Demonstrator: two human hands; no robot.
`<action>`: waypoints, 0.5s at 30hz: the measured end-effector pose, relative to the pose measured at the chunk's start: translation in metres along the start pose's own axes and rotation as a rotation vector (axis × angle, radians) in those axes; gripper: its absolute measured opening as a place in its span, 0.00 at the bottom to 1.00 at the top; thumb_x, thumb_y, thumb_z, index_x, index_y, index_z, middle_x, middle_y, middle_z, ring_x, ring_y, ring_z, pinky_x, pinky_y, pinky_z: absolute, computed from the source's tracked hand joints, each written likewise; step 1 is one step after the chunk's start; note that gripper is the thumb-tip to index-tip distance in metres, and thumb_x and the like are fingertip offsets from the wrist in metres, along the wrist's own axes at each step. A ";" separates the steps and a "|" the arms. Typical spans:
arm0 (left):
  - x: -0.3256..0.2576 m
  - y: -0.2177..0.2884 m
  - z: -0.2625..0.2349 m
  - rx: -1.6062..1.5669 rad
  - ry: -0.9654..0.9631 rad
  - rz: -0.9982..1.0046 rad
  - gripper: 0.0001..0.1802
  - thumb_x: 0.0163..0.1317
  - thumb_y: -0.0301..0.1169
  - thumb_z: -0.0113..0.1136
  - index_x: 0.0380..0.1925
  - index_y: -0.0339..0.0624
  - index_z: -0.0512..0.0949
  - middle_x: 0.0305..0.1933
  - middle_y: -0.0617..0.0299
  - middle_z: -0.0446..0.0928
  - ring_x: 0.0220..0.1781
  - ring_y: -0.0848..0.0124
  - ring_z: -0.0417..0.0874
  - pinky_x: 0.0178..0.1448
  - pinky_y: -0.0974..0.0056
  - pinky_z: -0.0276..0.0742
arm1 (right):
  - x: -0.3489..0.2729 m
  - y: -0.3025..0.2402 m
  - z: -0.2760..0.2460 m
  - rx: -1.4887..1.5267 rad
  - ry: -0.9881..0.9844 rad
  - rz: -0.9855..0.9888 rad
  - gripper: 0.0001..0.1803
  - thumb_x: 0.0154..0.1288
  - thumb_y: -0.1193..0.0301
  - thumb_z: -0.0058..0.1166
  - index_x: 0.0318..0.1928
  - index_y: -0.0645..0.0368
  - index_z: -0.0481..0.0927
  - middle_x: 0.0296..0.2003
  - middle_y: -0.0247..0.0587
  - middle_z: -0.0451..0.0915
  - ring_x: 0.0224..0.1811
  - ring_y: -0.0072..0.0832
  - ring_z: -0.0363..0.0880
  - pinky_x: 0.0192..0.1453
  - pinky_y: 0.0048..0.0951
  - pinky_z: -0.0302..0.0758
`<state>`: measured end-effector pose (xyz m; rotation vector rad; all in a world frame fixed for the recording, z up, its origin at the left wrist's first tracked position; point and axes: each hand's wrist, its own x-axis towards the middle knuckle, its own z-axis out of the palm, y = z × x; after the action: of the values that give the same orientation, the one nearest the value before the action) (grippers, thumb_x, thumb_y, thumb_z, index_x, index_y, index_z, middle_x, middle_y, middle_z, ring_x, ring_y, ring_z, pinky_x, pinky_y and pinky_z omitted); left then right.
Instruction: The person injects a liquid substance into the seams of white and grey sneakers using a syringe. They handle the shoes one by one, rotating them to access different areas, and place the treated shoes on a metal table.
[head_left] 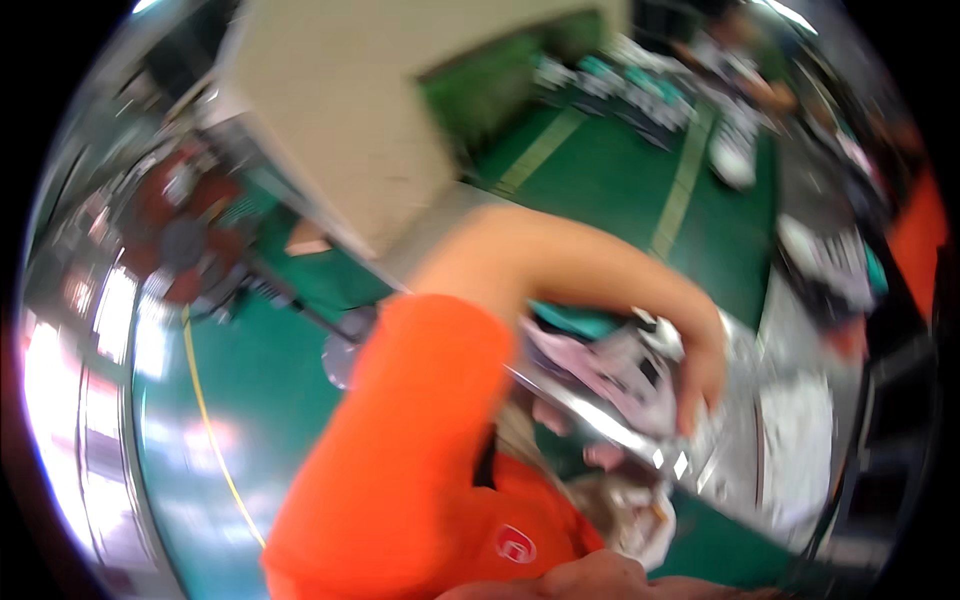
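Note:
My left arm, in an orange sleeve, bends across the middle of the view, smeared by motion. My left hand (700, 385) hangs with its fingers pointing down beside a pink and grey shoe (625, 375). Whether the fingers touch or grip the shoe cannot be made out. The shoe lies on a shiny metal bench top, with a teal piece (575, 318) behind it, partly covered by my forearm. At the bottom edge a blurred strip of skin, seemingly my right hand (600, 575), comes into view; its fingers are not distinguishable.
Several grey, white and teal shoes (640, 90) rest on a green surface at the back, near a person. A white sheet (795, 450) and another shoe (830, 265) are on the right. A large beige panel (330, 120) stands behind; a pedestal fan (185, 245) is at left.

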<state>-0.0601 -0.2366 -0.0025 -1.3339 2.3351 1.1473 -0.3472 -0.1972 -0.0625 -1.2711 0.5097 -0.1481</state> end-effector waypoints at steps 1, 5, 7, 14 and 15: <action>-0.013 0.006 0.006 -0.192 -0.091 -0.096 0.52 0.54 0.66 0.62 0.61 0.26 0.70 0.62 0.38 0.73 0.64 0.52 0.75 0.69 0.57 0.67 | 0.016 -0.006 0.008 -0.094 -0.053 -0.101 0.32 0.48 0.69 0.66 0.54 0.66 0.73 0.33 0.41 0.77 0.26 0.30 0.75 0.32 0.32 0.77; -0.011 0.019 0.002 -0.287 0.336 -0.098 0.41 0.52 0.59 0.69 0.53 0.34 0.79 0.54 0.45 0.80 0.57 0.55 0.80 0.60 0.57 0.73 | 0.045 -0.049 0.004 -0.359 -0.004 -0.393 0.27 0.53 0.68 0.62 0.54 0.64 0.73 0.35 0.42 0.78 0.26 0.28 0.75 0.29 0.30 0.76; -0.059 0.066 0.000 -0.285 0.572 -0.055 0.35 0.52 0.57 0.70 0.48 0.39 0.83 0.48 0.49 0.83 0.52 0.58 0.82 0.55 0.58 0.75 | 0.051 -0.064 0.005 -0.411 -0.008 -0.439 0.25 0.56 0.68 0.60 0.54 0.63 0.73 0.36 0.43 0.78 0.26 0.27 0.75 0.28 0.29 0.76; -0.125 0.116 0.026 -0.457 1.484 0.127 0.24 0.49 0.41 0.74 0.44 0.41 0.83 0.40 0.60 0.83 0.41 0.70 0.83 0.45 0.66 0.77 | 0.064 -0.130 -0.009 -0.491 0.158 -0.448 0.19 0.65 0.67 0.54 0.53 0.60 0.74 0.39 0.45 0.79 0.25 0.24 0.75 0.23 0.25 0.75; -0.126 0.118 0.036 -0.493 1.568 0.102 0.23 0.49 0.39 0.74 0.45 0.40 0.83 0.41 0.61 0.83 0.41 0.71 0.83 0.45 0.66 0.77 | 0.065 -0.143 -0.013 -0.469 0.170 -0.422 0.18 0.66 0.67 0.53 0.53 0.60 0.74 0.40 0.46 0.79 0.25 0.24 0.75 0.22 0.24 0.74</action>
<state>-0.0903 -0.0975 0.1007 -3.1376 3.0369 0.7047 -0.2717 -0.2765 0.0502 -1.8285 0.4273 -0.5164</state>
